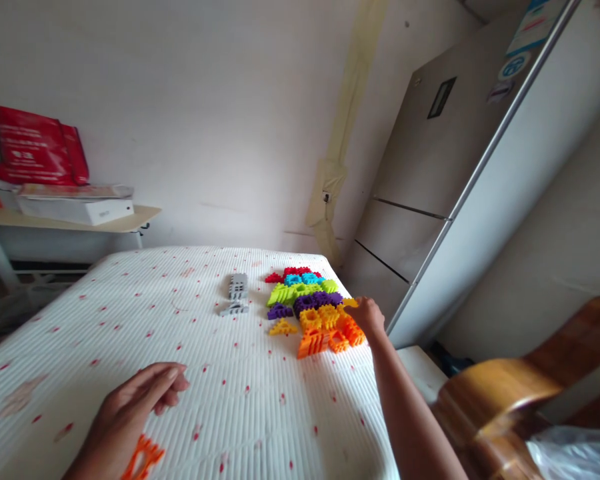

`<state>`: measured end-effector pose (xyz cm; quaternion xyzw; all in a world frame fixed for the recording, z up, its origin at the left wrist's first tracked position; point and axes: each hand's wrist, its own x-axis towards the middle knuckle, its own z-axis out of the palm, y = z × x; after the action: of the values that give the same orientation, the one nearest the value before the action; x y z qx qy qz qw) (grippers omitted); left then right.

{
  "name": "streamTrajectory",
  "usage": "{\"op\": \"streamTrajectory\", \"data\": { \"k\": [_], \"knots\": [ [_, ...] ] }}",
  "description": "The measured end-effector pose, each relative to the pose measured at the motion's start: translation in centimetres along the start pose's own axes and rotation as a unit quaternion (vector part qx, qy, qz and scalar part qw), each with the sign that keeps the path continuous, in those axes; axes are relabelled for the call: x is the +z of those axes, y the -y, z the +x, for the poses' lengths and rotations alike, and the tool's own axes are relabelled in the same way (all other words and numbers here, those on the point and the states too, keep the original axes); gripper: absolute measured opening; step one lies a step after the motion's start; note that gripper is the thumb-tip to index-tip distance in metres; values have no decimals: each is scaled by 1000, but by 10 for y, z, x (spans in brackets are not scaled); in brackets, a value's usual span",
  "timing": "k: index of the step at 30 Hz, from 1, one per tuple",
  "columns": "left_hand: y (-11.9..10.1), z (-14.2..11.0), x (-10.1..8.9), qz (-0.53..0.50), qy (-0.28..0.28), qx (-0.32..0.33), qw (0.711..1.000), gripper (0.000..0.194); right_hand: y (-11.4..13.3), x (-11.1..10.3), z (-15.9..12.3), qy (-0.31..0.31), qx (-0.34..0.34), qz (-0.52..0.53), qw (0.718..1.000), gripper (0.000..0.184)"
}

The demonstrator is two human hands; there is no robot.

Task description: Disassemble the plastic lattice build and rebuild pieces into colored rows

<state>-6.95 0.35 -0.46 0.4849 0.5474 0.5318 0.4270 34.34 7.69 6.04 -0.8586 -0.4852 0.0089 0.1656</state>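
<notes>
My right hand reaches to the right edge of a cluster of colored plastic building blocks, its fingers closed on a yellow block. Around it lie purple blocks, lime green blocks, orange blocks, blue blocks and red blocks. My left hand hovers over the near left of the covered surface, fingers curled in, with nothing visible in them. Beside its wrist lies a separate orange block, partly hidden. Gray blocks form a short column left of the cluster.
A white ribbed cover with red spots spreads under the blocks. A tall refrigerator stands close on the right, with a wooden chair nearer. Back left, a table carries a white box and a red bag.
</notes>
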Motion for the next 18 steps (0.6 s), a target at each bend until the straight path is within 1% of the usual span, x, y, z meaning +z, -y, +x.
{"op": "streamTrajectory", "data": {
  "k": [2,5,8,11,18],
  "knots": [
    [0,0,0,2,-4,-4,1000,34,2,7,1,9,2,-9,1000,45],
    [3,2,0,4,-4,-5,1000,33,5,11,1,10,-1,-16,1000,46],
    [8,4,-1,2,-6,-10,1000,37,7,13,1,6,0,-21,1000,47],
    [11,5,-2,-2,-7,-14,1000,42,8,15,2,15,5,-29,999,46],
    [10,4,-2,-13,-7,-21,1000,40,9,16,0,21,1,-41,999,43]
  ]
}}
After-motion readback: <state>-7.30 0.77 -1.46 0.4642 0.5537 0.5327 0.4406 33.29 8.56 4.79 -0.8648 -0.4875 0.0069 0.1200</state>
